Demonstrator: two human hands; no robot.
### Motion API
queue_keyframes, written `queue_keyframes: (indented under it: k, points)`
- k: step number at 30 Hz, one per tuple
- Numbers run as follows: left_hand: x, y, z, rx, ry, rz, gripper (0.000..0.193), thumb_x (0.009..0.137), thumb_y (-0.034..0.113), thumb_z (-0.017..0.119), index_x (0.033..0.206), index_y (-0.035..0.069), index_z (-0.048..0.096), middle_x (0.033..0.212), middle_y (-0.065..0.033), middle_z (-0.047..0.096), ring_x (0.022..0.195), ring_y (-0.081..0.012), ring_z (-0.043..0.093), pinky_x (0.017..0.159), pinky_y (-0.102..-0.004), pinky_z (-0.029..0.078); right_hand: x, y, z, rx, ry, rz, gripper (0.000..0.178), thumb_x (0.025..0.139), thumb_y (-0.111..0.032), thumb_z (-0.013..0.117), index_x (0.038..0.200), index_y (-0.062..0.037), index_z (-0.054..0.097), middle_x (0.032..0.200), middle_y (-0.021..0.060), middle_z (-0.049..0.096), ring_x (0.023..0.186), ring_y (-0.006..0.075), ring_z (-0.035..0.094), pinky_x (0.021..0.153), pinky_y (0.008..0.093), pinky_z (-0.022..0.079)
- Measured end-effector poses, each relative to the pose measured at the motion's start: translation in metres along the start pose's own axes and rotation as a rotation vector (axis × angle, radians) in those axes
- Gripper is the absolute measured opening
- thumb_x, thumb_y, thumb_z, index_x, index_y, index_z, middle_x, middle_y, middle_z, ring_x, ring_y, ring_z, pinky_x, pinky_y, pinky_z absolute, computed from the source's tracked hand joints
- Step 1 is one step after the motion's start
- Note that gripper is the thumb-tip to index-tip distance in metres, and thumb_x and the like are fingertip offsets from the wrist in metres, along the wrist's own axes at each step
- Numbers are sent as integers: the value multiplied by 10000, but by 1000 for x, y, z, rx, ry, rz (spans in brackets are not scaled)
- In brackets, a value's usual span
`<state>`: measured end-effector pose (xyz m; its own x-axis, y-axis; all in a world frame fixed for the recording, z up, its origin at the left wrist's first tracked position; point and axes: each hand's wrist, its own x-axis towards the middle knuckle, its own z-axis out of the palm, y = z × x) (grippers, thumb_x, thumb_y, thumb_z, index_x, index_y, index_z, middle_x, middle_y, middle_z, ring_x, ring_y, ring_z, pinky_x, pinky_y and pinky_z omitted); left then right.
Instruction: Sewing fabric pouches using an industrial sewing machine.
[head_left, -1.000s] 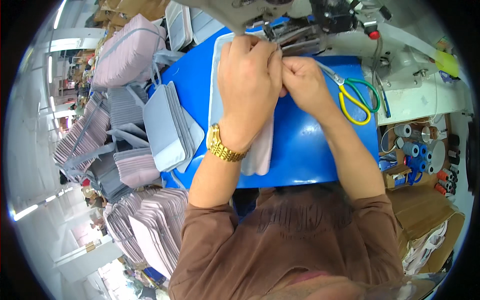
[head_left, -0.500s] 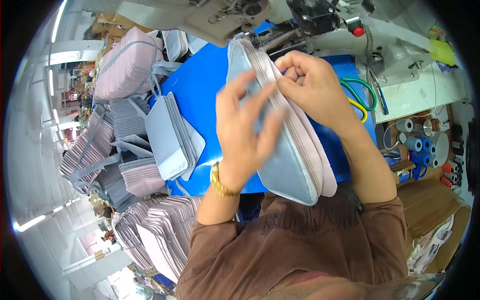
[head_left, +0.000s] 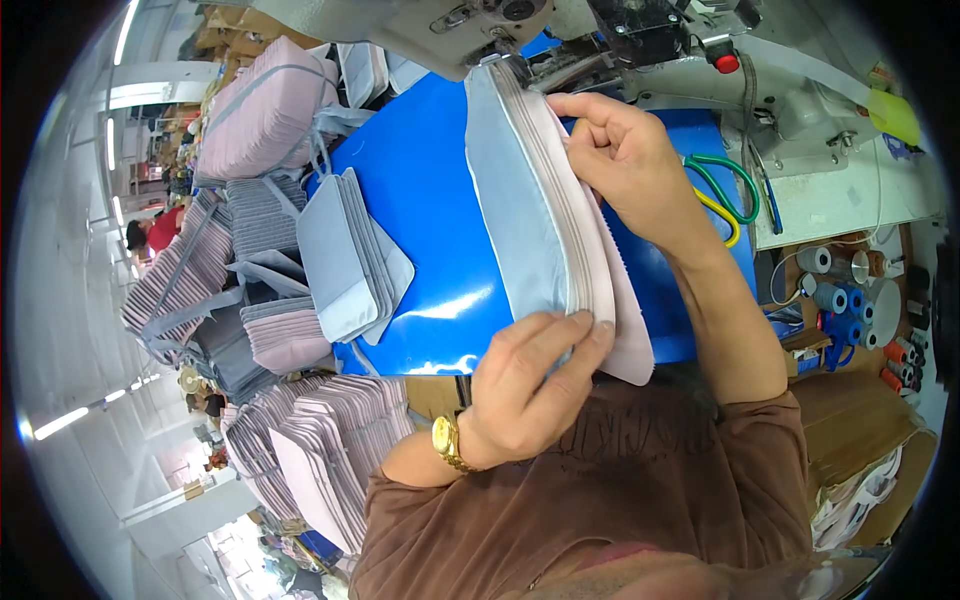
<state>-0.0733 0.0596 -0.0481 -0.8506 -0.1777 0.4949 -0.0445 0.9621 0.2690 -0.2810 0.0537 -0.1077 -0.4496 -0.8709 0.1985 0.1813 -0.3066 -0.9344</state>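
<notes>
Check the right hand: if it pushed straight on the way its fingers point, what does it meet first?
The right hand already grips the far end of the fabric panel stack; its fingers point left across it. Beyond that lies the blue table surface, then probably the pile of grey panels, though depth is unclear.

two hands, one fabric piece, one sewing machine, one pair of scissors

left hand [head_left: 530, 385] and right hand [head_left: 620, 160]: two, both on one grey-and-pink zippered fabric piece [head_left: 540, 210]. one sewing machine [head_left: 560, 25]. one pair of scissors [head_left: 728, 195], green and yellow handles. one wristwatch [head_left: 447, 442]. one stack of grey panels [head_left: 350, 255] on one blue table [head_left: 420, 190]. thread spools [head_left: 835, 295]: several, exact count unclear.
</notes>
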Motion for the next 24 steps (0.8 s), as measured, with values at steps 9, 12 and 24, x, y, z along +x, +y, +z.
queue_keyframes:
  k: [9,12,24]
  points:
    - [20,-14,2,-27,19,-5,409,614,-83,739,1021,-56,705,988,-150,667,833,-287,636,701,-341,528,-16,-12,-8,-381,8,37,311,835,-157,684,1057,60,674,607,42,589,504,88,482,483,288,356]
    - [31,-21,1,-11,46,-24,378,645,-91,733,1020,-47,704,987,-145,667,828,-289,633,689,-342,519,-7,-7,-8,-259,18,34,331,852,-153,682,1094,72,664,616,29,587,518,66,485,489,264,369]
    - [64,-63,10,47,122,-28,269,720,-69,738,979,-5,705,931,-104,668,804,-267,624,675,-342,508,9,-4,1,-18,-24,107,295,899,-149,650,1110,56,664,656,15,620,555,55,573,501,221,462]
